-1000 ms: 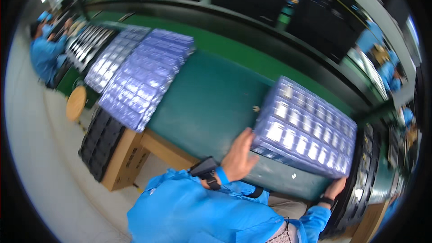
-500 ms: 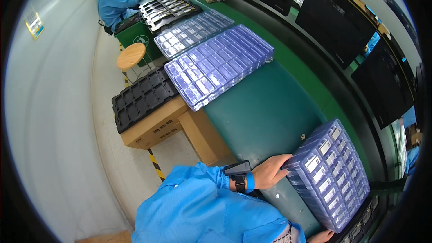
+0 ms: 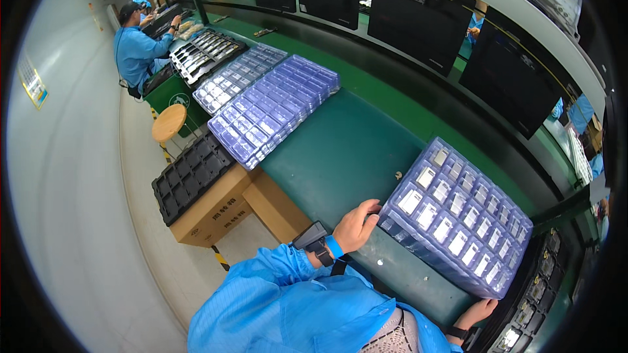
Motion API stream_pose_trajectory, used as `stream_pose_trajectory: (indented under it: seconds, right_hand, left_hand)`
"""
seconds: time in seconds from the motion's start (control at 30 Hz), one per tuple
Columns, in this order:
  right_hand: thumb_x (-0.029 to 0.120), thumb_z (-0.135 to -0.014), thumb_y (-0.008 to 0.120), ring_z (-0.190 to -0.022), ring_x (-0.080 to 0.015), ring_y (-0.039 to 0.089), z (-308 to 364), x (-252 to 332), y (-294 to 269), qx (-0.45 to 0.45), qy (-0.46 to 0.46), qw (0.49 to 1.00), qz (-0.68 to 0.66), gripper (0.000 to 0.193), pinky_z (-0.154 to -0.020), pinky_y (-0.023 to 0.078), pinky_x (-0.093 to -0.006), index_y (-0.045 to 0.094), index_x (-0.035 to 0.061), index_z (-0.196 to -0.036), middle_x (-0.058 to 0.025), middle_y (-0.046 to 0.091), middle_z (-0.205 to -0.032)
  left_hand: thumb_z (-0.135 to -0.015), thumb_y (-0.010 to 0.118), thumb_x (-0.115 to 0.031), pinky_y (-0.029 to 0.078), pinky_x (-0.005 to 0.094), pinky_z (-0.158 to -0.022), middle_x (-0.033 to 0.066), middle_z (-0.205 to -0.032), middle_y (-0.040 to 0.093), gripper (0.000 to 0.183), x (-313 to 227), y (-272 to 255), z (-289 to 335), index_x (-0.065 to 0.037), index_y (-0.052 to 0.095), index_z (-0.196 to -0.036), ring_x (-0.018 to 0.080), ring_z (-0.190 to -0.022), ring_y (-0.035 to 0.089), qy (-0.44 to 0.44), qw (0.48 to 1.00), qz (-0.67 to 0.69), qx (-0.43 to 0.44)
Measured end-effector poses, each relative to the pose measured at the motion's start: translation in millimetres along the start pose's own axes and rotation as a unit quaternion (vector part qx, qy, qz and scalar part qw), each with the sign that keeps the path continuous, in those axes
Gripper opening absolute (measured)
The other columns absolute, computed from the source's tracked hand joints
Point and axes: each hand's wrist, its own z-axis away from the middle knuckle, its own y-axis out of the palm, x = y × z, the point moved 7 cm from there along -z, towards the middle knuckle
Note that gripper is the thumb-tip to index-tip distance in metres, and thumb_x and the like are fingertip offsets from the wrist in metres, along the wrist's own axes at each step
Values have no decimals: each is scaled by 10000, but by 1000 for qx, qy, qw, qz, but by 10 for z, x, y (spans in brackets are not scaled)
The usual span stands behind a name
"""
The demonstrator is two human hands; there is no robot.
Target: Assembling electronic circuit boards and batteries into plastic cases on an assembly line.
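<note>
A tall stack of clear purple blister trays (image 3: 451, 222) stands at the right on the green work table. Small whitish rectangular parts lie in the pockets of its top tray. My left hand (image 3: 355, 225) grips the stack's left corner, its fingertips against the tray edges. At the near right corner, my right hand (image 3: 477, 312) holds the lower edge, with part of its fingers hidden by the trays. A dark band and a device sit on my left wrist.
Another stack of purple trays (image 3: 271, 108) lies farther left on the green mat (image 3: 340, 150), with more trays behind it. A black tray (image 3: 193, 173) tops a cardboard box (image 3: 212, 212). Dark trays with parts (image 3: 533, 291) lie at right. Black monitors (image 3: 418, 23) line the back; a co-worker (image 3: 140, 49) sits far left.
My view has swung, so the table and far trays appear farther left and the monitors show more. Both hands stay on the tray stack, whose top now shows more fully.
</note>
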Motion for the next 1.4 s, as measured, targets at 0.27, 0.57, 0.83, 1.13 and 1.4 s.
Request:
stream_pose_trajectory:
  seconds: [0.27, 0.57, 0.83, 1.13, 1.4]
  right_hand:
    - [162, -872, 414, -851, -217, 507, -59, -6, 42, 10, 1, 1000, -11, 301, -789, 379, -294, 511, -60, -1051, -163, 571, -978]
    - [189, -851, 405, -817, -300, 541, -150, 5, 56, 20, -16, 998, 52, 335, -749, 403, -348, 538, -61, -1030, -223, 572, -997]
    - [172, -850, 401, -796, -294, 530, -227, -93, 88, 27, -11, 999, 32, 323, -742, 403, -347, 533, -67, -1022, -225, 572, -982]
    - [153, -856, 399, -796, -269, 521, -175, -33, 69, 35, -15, 999, 32, 318, -753, 400, -335, 519, -85, -1031, -223, 571, -985]
    - [164, -875, 380, -890, -245, 514, -188, -98, 125, 61, -1, 998, -7, 357, -813, 385, -317, 469, -82, -1118, -194, 546, -1064]
  left_hand:
    - [-844, 493, -167, 442, 346, -731, 167, -927, 565, 220, -139, -27, 20, 9, 518, -974, 314, -848, 558, 34, 997, -63, -24]
    - [-820, 519, -159, 443, 373, -667, 147, -847, 556, 186, -116, -105, 50, -2, 504, -917, 315, -772, 546, 94, 994, -39, -49]
    - [-801, 523, -115, 447, 369, -680, 137, -847, 560, 152, -20, -102, 86, -16, 504, -915, 303, -782, 553, 92, 994, -27, -43]
    - [-801, 520, -110, 446, 370, -685, 138, -849, 560, 154, -36, -109, 78, -16, 498, -921, 300, -786, 553, 91, 995, -18, -38]
    - [-809, 513, -106, 446, 359, -682, 143, -851, 556, 140, -29, -129, 69, -15, 508, -915, 301, -784, 551, 85, 996, -2, -29]
